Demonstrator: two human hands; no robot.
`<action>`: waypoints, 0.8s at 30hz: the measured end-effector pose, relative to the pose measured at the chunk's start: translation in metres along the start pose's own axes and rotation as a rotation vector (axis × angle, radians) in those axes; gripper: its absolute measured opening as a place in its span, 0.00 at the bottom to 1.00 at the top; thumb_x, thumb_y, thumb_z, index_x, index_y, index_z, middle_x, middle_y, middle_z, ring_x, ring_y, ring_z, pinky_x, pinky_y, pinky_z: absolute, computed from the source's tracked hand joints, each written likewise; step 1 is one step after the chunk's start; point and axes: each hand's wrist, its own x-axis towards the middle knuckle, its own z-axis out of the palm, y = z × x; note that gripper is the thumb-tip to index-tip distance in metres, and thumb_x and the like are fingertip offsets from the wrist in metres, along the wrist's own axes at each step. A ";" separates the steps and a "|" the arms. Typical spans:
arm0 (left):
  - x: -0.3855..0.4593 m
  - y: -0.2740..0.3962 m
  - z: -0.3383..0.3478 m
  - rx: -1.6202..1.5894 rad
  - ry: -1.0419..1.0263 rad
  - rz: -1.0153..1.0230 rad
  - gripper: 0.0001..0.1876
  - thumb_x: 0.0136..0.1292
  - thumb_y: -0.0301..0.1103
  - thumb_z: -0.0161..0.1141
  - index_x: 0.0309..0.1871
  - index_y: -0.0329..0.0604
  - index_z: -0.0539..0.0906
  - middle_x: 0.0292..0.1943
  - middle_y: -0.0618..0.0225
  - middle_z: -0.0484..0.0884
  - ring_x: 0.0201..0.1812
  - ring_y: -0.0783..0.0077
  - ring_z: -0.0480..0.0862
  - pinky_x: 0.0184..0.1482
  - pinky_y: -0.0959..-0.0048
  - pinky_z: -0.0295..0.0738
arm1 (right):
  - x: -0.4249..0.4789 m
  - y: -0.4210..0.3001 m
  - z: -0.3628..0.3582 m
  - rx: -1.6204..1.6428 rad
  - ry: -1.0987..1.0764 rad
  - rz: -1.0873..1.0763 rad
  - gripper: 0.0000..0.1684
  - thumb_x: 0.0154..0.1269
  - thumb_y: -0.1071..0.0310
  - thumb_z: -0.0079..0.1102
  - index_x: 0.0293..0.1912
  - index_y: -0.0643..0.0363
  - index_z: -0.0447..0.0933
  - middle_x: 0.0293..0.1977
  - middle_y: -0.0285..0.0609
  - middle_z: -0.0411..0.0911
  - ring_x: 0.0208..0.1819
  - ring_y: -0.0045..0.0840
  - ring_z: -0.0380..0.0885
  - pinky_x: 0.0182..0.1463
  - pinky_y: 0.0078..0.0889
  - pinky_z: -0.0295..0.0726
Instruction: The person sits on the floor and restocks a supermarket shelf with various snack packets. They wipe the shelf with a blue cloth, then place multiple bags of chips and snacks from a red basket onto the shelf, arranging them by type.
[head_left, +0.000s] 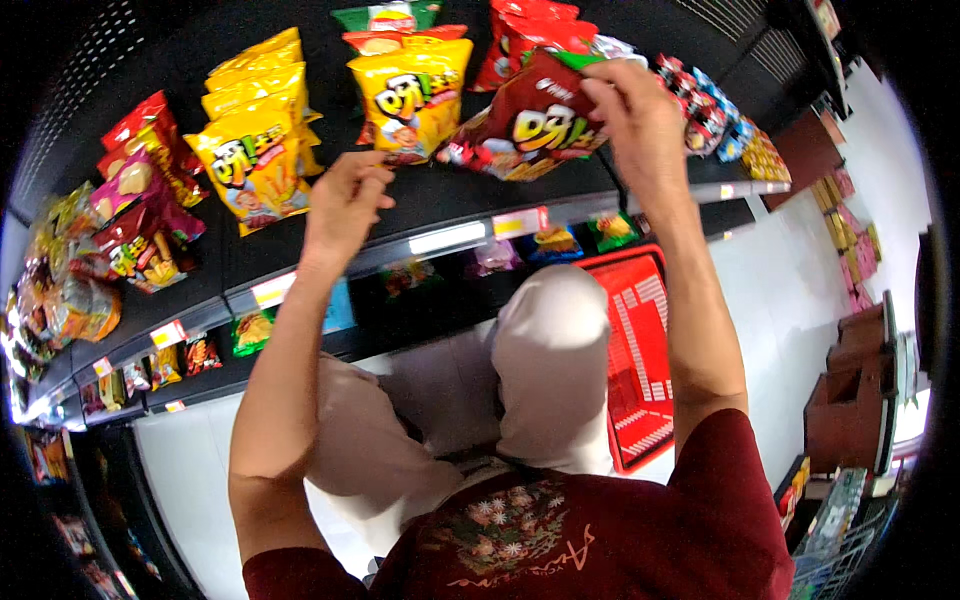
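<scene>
My right hand (637, 120) grips the upper right corner of a brown snack bag (551, 124), which tilts over the black shelf (420, 195). Close to the lower left of a yellow snack bag (412, 97), my left hand (345, 199) has its fingers partly curled, with nothing seen in them. Another row of yellow bags (251, 161) stands to the left of that hand. Behind the brown bag are red snack bags (525, 37), partly hidden.
A red plastic shopping basket (637, 360) lies on the floor beside my right knee. Price tags (521, 222) line the shelf edge above a lower shelf of bags. More packets (761, 154) fill the shelf's right end. Brown boxes (851, 397) stand at far right.
</scene>
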 end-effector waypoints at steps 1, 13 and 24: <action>0.001 -0.003 -0.003 0.008 -0.002 -0.019 0.16 0.74 0.29 0.52 0.62 0.40 0.76 0.47 0.66 0.85 0.34 0.78 0.85 0.32 0.82 0.77 | -0.007 0.000 -0.019 0.055 0.044 0.092 0.07 0.67 0.72 0.61 0.45 0.59 0.81 0.36 0.46 0.80 0.36 0.34 0.81 0.41 0.33 0.79; -0.002 -0.006 -0.005 0.103 -0.041 -0.030 0.14 0.77 0.35 0.53 0.60 0.41 0.78 0.42 0.69 0.85 0.32 0.83 0.82 0.31 0.84 0.73 | -0.195 0.103 -0.139 -0.447 -0.042 0.447 0.05 0.69 0.69 0.58 0.43 0.58 0.80 0.36 0.48 0.79 0.36 0.44 0.81 0.41 0.40 0.79; 0.006 -0.014 0.007 0.180 -0.039 -0.062 0.13 0.77 0.36 0.53 0.57 0.42 0.80 0.36 0.72 0.85 0.31 0.84 0.81 0.31 0.85 0.71 | -0.395 0.237 -0.064 -0.637 -0.250 0.970 0.12 0.66 0.58 0.58 0.39 0.54 0.84 0.34 0.52 0.84 0.39 0.48 0.84 0.42 0.48 0.81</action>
